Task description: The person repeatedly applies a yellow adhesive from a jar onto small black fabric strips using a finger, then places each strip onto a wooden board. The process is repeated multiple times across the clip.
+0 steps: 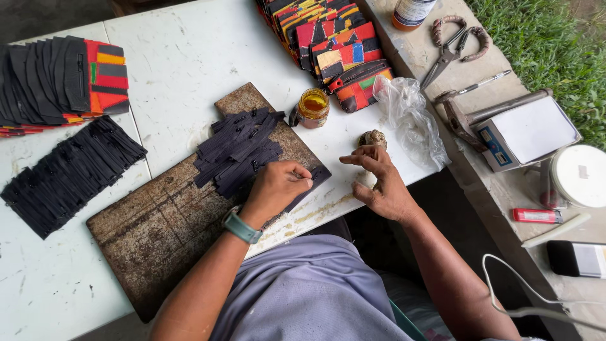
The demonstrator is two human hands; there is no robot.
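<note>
The left hand [276, 187] is curled shut, pressing a flat black strip of thin leather-like material [307, 184] onto the worn brown wooden board [158, 233]. The strip looks light, limp and easily bent, best pinched near one end. The right hand [379, 183] rests half open on the white desk [189, 57], holding nothing, fingertips near a small brownish lump [374, 137]. A heap of black strips [238, 151] lies just beyond the left hand, with an amber jar [312, 107] nearby.
</note>
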